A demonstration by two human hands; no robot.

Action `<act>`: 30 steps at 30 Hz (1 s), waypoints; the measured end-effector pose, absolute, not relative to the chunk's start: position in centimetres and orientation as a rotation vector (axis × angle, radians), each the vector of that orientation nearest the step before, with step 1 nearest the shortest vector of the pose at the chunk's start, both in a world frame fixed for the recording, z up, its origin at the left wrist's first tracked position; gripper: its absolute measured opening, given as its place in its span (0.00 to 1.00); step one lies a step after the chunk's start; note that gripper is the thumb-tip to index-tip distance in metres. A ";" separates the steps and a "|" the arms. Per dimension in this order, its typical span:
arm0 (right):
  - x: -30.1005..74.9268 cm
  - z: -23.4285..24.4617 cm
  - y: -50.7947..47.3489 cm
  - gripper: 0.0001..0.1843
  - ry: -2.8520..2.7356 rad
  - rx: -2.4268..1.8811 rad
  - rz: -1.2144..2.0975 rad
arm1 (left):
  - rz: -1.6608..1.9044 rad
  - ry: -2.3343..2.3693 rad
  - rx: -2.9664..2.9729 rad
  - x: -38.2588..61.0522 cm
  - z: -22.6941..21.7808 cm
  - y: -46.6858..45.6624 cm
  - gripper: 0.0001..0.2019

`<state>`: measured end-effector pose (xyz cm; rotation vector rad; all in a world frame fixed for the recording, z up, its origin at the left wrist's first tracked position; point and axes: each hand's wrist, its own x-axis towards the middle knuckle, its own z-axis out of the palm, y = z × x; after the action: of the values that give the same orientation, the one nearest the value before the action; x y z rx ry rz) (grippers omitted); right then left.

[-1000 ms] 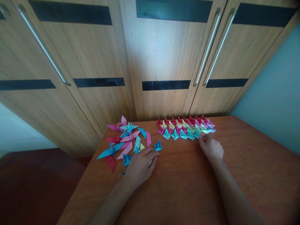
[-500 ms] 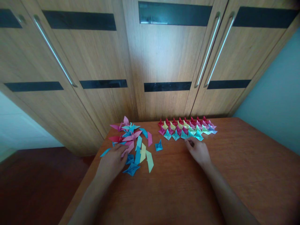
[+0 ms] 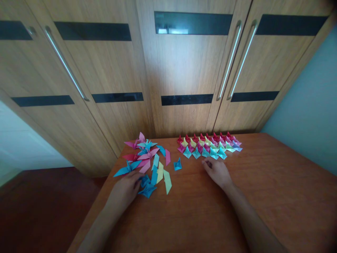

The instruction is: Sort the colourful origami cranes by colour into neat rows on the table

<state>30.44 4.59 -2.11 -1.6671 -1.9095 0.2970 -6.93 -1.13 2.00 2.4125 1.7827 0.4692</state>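
- Head view, left hand point(image 3: 127, 187): is resting beside blue folded papers point(image 3: 147, 190) on the bench point(image 3: 189, 214); grip cannot be told.
- Right hand point(image 3: 217, 172): is lying, fingers curled, just in front of turquoise folded papers point(image 3: 205, 152); grip cannot be told.
- Paper cranes point(image 3: 149, 154): are lying beyond the left hand.

Left fingers point(image 3: 136, 175) rest beside blue folded papers point(image 3: 147, 190) on a table point(image 3: 189, 211).

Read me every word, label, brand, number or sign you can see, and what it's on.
None that I can read: no legible lettering on the folded paper pieces, tabletop or cabinet doors.
The uppermost middle dark panel shows a bright reflection, no readable text.
Any tiny print would be too small to tell.
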 end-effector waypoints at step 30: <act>28.2 -0.4 3.3 0.13 -1.733 -1.189 0.776 | 0.969 1.534 2.508 -1.5 5.6 -1.1 0.08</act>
<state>28.25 3.26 -0.42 -1.1894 -1.7326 0.7758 -1.51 -1.07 5.57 2.5078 1.5344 0.9695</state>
